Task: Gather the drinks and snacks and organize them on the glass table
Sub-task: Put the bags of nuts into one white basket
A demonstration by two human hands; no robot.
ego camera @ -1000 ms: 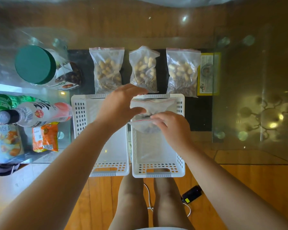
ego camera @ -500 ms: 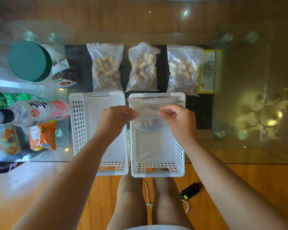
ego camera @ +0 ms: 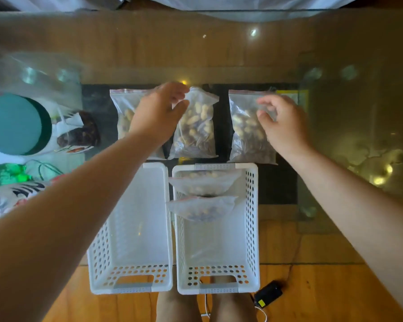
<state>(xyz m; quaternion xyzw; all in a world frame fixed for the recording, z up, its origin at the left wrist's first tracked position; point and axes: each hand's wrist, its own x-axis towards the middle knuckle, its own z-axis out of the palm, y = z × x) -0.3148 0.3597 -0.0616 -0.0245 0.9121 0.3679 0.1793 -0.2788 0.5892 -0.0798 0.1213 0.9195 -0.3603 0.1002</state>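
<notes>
Three clear zip bags of peanuts lie in a row on the glass table (ego camera: 335,126). My left hand (ego camera: 157,112) covers part of the left bag (ego camera: 122,112) and pinches the top left corner of the middle bag (ego camera: 197,126). My right hand (ego camera: 282,122) lies over the right bag (ego camera: 244,131), its curled fingers pinching the plastic near the top right corner. Two white baskets stand side by side in front of the bags. The left basket (ego camera: 130,228) holds nothing. In the right basket (ego camera: 251,228), two more peanut bags (ego camera: 205,182) (ego camera: 203,208) stand at the far end.
A large jar with a green lid (ego camera: 12,124) stands at the left, with a green bottle (ego camera: 5,177) and a white bottle (ego camera: 9,196) below it. A black device on a cable (ego camera: 268,293) lies on the wooden floor beside my knees.
Both hands let go of the bag, which now stands in the right basket in front of another. They reached forward, the left to the middle bag, the right to the right bag.
</notes>
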